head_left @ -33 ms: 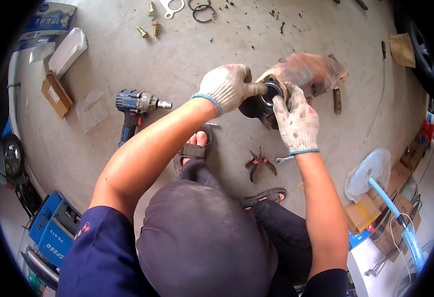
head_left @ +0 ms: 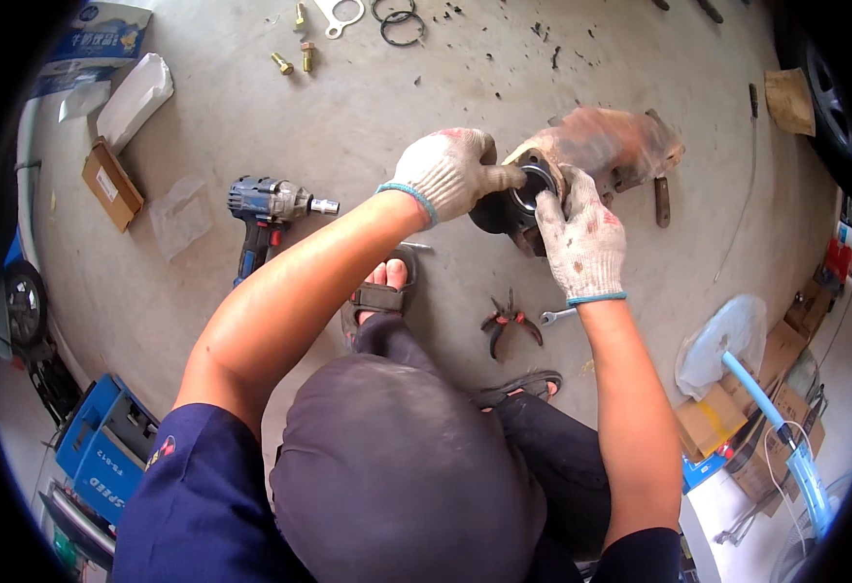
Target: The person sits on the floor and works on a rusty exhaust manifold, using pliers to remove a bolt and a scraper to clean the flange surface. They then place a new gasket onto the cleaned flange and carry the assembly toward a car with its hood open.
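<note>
Both my hands wear off-white knit gloves with blue-green cuffs and work at a dark metal housing with a round bore. A dark ring with a shiny edge sits in that bore. My left hand is closed at the housing's left side, its thumb stretched onto the ring's edge; its other fingers are partly hidden. Closed at the right rim is my right hand, thumb and fingers at the bore's edge. Behind the housing lies a reddish-brown, worn block-like piece; whether they are joined I cannot tell.
On the floor lie a cordless impact wrench, red-and-black pliers, a spanner, bolts, black rings and a cardboard box. A blue crate stands lower left; cartons lie at right.
</note>
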{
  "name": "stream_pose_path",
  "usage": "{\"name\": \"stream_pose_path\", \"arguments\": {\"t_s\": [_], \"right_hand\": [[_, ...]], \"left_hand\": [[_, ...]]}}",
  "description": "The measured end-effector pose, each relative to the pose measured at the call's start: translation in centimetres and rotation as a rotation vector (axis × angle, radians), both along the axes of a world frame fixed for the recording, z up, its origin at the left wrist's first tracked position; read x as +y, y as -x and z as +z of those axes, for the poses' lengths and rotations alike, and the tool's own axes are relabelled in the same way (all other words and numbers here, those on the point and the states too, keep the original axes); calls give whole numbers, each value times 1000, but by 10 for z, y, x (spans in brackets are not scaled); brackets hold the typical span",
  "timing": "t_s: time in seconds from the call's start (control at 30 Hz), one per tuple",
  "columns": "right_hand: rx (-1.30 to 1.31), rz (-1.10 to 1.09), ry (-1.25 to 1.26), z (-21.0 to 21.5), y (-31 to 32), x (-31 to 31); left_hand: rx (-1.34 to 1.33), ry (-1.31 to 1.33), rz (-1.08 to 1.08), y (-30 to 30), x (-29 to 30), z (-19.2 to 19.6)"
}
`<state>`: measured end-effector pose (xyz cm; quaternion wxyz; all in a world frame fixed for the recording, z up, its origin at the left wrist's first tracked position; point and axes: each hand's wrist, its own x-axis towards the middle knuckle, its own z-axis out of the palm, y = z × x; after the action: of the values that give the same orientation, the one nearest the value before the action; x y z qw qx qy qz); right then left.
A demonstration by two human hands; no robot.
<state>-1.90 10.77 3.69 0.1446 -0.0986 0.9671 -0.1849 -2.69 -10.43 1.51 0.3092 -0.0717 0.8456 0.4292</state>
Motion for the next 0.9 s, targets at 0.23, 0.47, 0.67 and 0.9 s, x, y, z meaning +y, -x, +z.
{"name": "stream_pose_path", "arguments": {"t_s": [0.23,0.47,0.67,0.9], "right_hand": [[-78,-52,104,10,1,5],[-260,-9,65,49,0,57],[-558,221,-81,90,-24,86],[-479,290,34,73,-25,126]], "left_hand": [[2,-53,-13,-1,-4,6],[-237,-244,546,-40,-44,24],[-115,-276,-131,-82,-44,-8],[-188,-179,129,-104,-9,8]]}}
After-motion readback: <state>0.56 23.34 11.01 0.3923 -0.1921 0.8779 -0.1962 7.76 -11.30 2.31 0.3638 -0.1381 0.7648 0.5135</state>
